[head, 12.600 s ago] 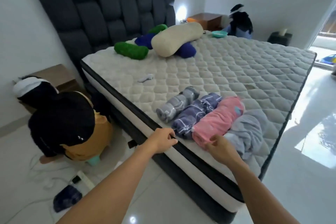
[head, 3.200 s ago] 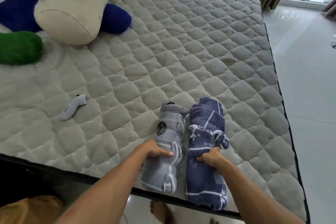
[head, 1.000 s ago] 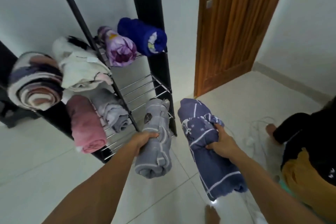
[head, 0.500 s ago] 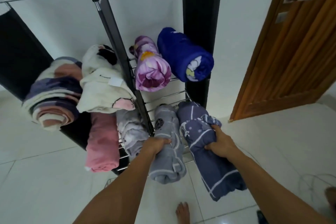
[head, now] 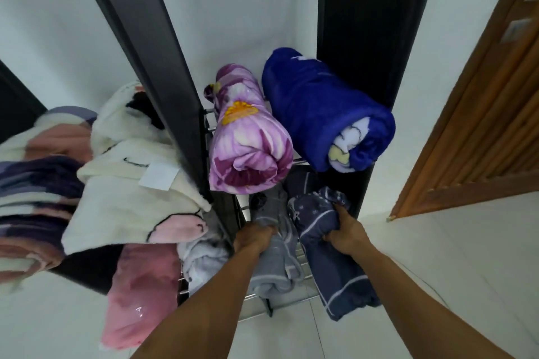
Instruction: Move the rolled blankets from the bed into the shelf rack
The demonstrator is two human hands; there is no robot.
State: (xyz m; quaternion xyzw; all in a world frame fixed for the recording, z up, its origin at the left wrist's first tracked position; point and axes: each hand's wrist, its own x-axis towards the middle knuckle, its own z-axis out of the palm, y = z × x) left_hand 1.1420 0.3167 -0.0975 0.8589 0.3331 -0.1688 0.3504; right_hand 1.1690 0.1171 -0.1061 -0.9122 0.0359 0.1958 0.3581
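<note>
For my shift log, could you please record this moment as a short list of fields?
left hand: gripping the grey rolled blanket
right hand: gripping the navy rolled blanket
placement: both rolls lie side by side on the lower wire shelf, near ends overhanging
shelf above: purple floral roll and blue roll
left section: cream blanket above, pink roll below
right of rack: wooden door
</note>
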